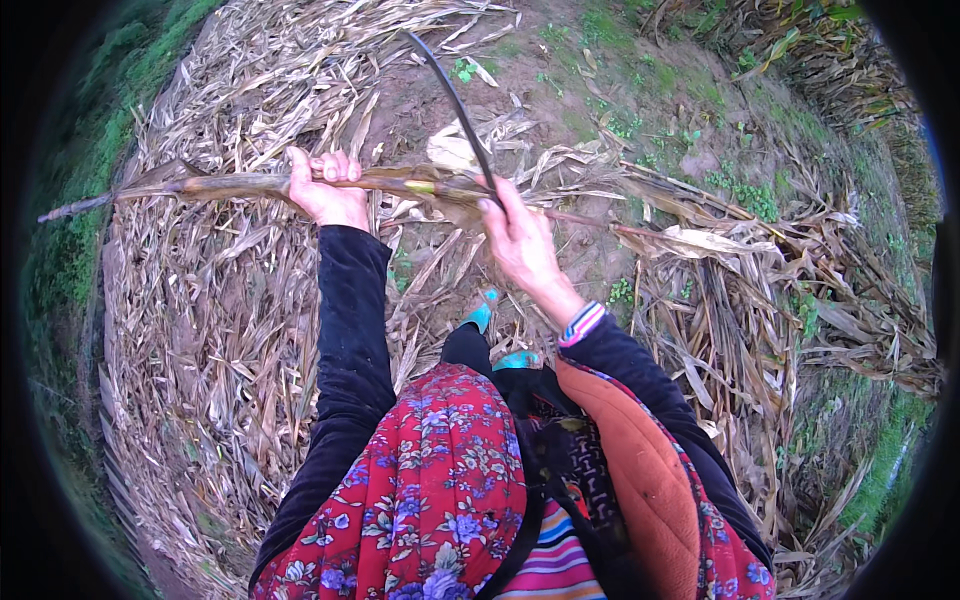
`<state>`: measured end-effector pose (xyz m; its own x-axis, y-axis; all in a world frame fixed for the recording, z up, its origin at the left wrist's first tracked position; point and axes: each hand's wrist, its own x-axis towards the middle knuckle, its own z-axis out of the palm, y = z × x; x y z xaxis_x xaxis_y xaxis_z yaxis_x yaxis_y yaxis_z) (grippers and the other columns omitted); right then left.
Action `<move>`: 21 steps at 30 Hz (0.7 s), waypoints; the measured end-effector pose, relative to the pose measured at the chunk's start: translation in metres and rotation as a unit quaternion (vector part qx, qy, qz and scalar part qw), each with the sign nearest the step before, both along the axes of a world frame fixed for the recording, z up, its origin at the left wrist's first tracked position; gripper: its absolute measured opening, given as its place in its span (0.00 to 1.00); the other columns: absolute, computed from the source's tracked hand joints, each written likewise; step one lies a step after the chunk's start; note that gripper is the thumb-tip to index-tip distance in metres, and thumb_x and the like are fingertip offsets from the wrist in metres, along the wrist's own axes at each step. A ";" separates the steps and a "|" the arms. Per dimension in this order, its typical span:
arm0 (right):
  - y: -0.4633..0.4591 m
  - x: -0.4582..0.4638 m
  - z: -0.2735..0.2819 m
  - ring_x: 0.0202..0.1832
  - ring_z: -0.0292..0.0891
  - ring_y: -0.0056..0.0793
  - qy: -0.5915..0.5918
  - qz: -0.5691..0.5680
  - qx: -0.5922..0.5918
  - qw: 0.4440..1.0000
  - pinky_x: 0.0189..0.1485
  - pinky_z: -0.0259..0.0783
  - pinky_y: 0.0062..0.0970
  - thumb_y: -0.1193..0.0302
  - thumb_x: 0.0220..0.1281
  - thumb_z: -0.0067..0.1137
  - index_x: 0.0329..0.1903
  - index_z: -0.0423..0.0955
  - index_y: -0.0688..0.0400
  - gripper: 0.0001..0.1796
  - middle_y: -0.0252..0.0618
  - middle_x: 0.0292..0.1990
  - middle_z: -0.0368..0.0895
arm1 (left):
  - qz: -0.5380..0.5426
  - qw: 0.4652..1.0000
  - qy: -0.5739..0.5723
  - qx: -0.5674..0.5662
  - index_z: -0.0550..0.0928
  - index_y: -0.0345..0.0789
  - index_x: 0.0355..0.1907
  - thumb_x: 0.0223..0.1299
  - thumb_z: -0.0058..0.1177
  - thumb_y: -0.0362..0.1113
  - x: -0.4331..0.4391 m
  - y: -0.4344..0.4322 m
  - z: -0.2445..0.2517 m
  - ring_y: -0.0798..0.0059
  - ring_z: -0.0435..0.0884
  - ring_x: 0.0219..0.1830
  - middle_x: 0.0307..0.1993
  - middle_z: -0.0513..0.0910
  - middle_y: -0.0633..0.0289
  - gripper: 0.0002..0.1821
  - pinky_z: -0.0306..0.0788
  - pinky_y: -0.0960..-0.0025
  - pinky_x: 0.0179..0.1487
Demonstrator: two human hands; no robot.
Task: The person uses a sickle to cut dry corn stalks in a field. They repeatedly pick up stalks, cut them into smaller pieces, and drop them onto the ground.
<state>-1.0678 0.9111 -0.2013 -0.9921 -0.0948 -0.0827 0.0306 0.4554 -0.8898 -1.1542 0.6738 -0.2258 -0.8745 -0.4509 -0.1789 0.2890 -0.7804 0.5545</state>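
My left hand (330,193) is wrapped around a dry corn stalk (236,185), held crosswise before me. The butt of the stalk points left, and its leafy part runs right past my other hand. In my right hand (526,244) is a sickle; its thin dark curved blade (454,101) rises up and to the left. The sickle's handle is mostly hidden in my fist. My right hand lies right against the stalk; whether its fingers also grip the stalk, I cannot tell.
Dry corn leaves and stalks (217,315) cover the ground on the left. More cut stalks (739,322) lie heaped at right. Bare soil with small green weeds (645,97) shows ahead. Standing corn (840,67) is at the upper right. My teal shoes (480,313) are below my hands.
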 end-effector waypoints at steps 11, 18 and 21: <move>-0.007 -0.025 0.066 0.23 0.76 0.48 0.266 -0.093 -0.009 0.959 0.22 0.67 0.36 0.75 0.65 0.45 0.43 0.64 0.58 0.06 0.48 0.22 0.74 | 0.129 0.991 -0.032 -0.029 0.60 0.44 0.08 0.61 0.44 0.56 -0.017 -0.047 0.024 0.75 0.55 0.09 0.06 0.57 0.69 0.29 0.51 0.70 0.15; 0.103 0.054 -0.161 0.42 0.74 0.61 -0.225 -0.007 0.325 0.919 0.46 0.69 0.50 0.63 0.64 0.38 0.45 0.68 0.63 0.17 0.66 0.35 0.76 | 0.184 0.969 0.129 -0.107 0.59 0.41 0.14 0.66 0.35 0.51 -0.041 -0.180 0.128 0.74 0.57 0.11 0.07 0.59 0.67 0.25 0.54 0.69 0.17; 0.064 0.015 -0.100 0.34 0.77 0.53 -0.147 0.015 0.177 0.973 0.37 0.70 0.45 0.58 0.63 0.45 0.45 0.67 0.64 0.20 0.58 0.26 0.78 | 0.174 0.967 0.149 -0.107 0.60 0.40 0.15 0.67 0.33 0.51 -0.033 -0.182 0.130 0.73 0.59 0.12 0.08 0.59 0.67 0.25 0.58 0.68 0.20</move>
